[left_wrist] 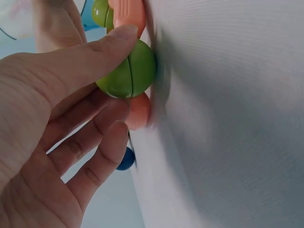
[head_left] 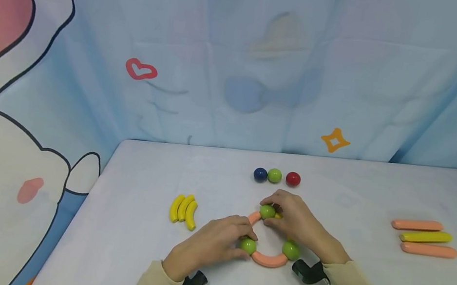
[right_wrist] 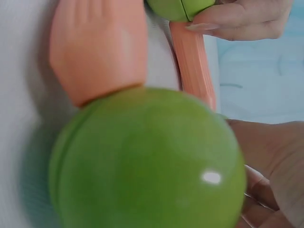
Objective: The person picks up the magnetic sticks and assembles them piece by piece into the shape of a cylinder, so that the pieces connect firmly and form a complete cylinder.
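A ring of green balls and curved rods lies on the table in front of me. My left hand (head_left: 218,237) pinches the left green ball (left_wrist: 130,71) between thumb and fingers. An orange curved rod (head_left: 269,260) joins this ball to another green ball (head_left: 291,250) at the lower right, which looms close in the right wrist view. At the ring's top, my right hand (head_left: 294,217) grips a third green ball (head_left: 267,212) and touches a yellow piece (head_left: 278,216), mostly hidden by its fingers. A second orange rod (head_left: 254,217) links the top and left balls.
Behind the ring sit a blue ball (head_left: 260,175), a green ball (head_left: 275,175) and a red ball (head_left: 293,179). Three short yellow curved rods (head_left: 183,209) lie left. Farther right are two straight orange rods (head_left: 429,250) and a yellow rod (head_left: 426,237).
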### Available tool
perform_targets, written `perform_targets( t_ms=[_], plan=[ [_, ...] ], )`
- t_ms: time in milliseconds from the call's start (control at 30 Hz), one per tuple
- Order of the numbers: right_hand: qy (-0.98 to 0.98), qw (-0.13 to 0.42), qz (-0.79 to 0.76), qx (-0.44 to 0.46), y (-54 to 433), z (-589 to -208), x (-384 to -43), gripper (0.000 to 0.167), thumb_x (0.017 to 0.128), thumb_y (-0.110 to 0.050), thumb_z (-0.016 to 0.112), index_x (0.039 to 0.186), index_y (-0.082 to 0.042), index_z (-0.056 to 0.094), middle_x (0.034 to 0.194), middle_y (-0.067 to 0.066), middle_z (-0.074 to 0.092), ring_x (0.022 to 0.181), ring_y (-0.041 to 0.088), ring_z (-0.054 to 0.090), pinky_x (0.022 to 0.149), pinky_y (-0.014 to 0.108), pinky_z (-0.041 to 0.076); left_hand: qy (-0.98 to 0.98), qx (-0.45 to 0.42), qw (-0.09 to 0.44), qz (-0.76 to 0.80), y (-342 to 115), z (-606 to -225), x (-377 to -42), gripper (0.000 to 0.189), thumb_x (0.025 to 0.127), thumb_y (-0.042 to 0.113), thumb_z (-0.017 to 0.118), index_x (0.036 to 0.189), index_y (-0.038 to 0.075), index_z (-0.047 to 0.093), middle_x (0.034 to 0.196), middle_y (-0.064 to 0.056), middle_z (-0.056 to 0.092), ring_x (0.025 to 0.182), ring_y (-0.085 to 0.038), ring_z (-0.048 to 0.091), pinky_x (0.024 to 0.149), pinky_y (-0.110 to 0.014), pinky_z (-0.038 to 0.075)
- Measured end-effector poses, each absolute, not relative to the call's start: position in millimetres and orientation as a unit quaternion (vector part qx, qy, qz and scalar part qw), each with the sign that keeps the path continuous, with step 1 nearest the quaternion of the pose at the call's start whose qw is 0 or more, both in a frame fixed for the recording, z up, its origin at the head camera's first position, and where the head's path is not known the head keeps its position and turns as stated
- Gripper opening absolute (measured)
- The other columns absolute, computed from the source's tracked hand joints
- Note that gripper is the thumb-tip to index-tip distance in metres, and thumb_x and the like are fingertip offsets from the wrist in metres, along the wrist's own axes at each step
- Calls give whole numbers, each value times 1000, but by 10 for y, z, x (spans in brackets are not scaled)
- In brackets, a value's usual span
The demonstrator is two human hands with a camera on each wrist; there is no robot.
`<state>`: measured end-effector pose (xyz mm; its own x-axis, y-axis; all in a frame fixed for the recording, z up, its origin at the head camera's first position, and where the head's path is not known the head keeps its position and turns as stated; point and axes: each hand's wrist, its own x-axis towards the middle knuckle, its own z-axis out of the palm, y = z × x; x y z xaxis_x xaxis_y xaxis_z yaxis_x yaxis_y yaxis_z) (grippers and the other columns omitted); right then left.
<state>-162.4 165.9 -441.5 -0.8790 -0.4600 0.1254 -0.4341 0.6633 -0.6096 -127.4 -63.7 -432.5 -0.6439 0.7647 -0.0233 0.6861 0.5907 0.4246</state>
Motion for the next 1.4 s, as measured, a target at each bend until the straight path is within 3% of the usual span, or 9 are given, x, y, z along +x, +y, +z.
perform_targets(
  t_ms=[100, 300, 500, 600, 700, 867, 1000, 1400],
  plan=[
    [910, 25, -332, -248, 1677, -4414, -1615, 35, 81, -1, 89, 114, 1, 74, 102, 4, 69, 88, 17, 64, 80, 36, 58, 886, 411, 93, 194, -634, -4332, -1272, 33, 90, 24, 85, 119, 12, 75, 116, 6, 68, 100, 0, 57, 90, -13, 48],
    [906, 50, -333, -255, 1880, -4267, -1532, 41, 90, -14, 84, 127, -4, 69, 123, 7, 69, 114, 29, 64, 98, 54, 54, 884, 419, 82, 191, -625, -4355, -1281, 33, 91, 26, 84, 119, 13, 75, 115, 7, 67, 97, 0, 57, 86, -11, 48],
    [899, 84, -289, -318, 2077, -4091, -1376, 35, 85, -20, 90, 116, -19, 74, 113, -8, 67, 105, 18, 60, 92, 46, 57, 885, 415, 89, 191, -669, -4371, -1263, 31, 92, 26, 84, 119, 14, 75, 115, 7, 65, 92, 1, 56, 80, -9, 46],
    [895, 103, -263, -345, 2121, -4111, -1255, 42, 77, -17, 95, 112, -26, 73, 112, -13, 62, 106, 15, 57, 93, 43, 58, 884, 417, 87, 194, -696, -4377, -1249, 30, 92, 25, 83, 119, 14, 75, 116, 7, 65, 93, 0, 56, 81, -9, 46],
    [896, 90, -242, -362, 2149, -4177, -1154, 47, 73, -12, 97, 108, -31, 72, 112, -16, 59, 106, 13, 56, 92, 42, 58, 883, 419, 85, 195, -712, -4372, -1242, 31, 93, 25, 83, 120, 13, 75, 116, 7, 65, 93, -1, 56, 81, -8, 46],
    [887, -4, -223, -404, 2186, -4312, -1090, 49, 69, -6, 98, 103, -28, 70, 107, -15, 58, 98, 9, 54, 84, 36, 59, 880, 421, 86, 203, -709, -4366, -1253, 30, 93, 24, 83, 119, 13, 75, 116, 7, 65, 94, -1, 56, 82, -8, 45],
    [881, -36, -221, -416, 2198, -4377, -1083, 48, 68, -6, 98, 102, -24, 69, 108, -12, 60, 95, 8, 57, 83, 33, 60, 876, 427, 83, 207, -695, -4373, -1262, 29, 93, 24, 83, 119, 12, 75, 116, 7, 66, 94, 0, 56, 83, -7, 44],
    [899, 49, -185, -394, 2157, -4309, -1131, 35, 77, -12, 94, 107, -18, 78, 107, -9, 66, 99, 13, 62, 88, 38, 60, 874, 430, 91, 206, -663, -4362, -1277, 27, 93, 23, 83, 117, 12, 76, 113, 7, 65, 90, 0, 55, 82, -7, 44]
  ],
)
